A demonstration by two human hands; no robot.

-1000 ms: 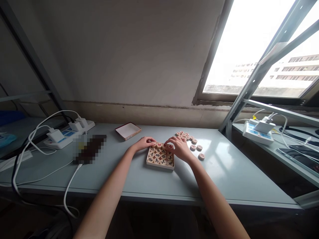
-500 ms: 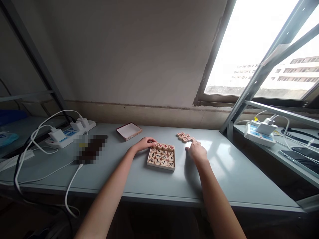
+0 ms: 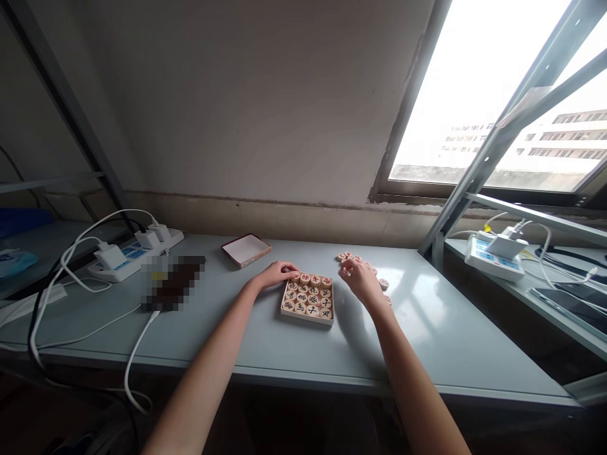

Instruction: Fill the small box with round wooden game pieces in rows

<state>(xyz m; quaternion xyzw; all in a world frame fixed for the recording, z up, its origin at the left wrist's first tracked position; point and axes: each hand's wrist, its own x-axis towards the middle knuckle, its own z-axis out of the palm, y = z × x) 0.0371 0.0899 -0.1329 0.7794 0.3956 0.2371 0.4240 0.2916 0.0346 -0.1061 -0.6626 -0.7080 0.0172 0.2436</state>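
A shallow box (image 3: 307, 318) full of round wooden xiangqi pieces (image 3: 313, 291) in rows stands on the desk, black characters nearest me and red ones in the far row. My left hand (image 3: 277, 273) grips its far left corner, fingers by the corner piece. To the right of the box, my right hand (image 3: 359, 278) is lifted over the desk with thumb and fingertips pinched on a xiangqi piece (image 3: 348, 272), mostly covered by the fingers. Behind and beside that hand lie several loose red pieces (image 3: 384, 284), partly hidden by it.
The box lid (image 3: 247, 248) lies inside up at the back left. A power strip (image 3: 128, 256) with white cables and a pixelated dark object (image 3: 177, 284) occupy the left side. A second power strip (image 3: 496, 253) sits on the right shelf beyond a metal post (image 3: 439, 234).
My right hand has moved left from the loose pieces toward the box, a piece in its fingertips. Loose pieces on the right have come into view. My left hand stays at the corner.
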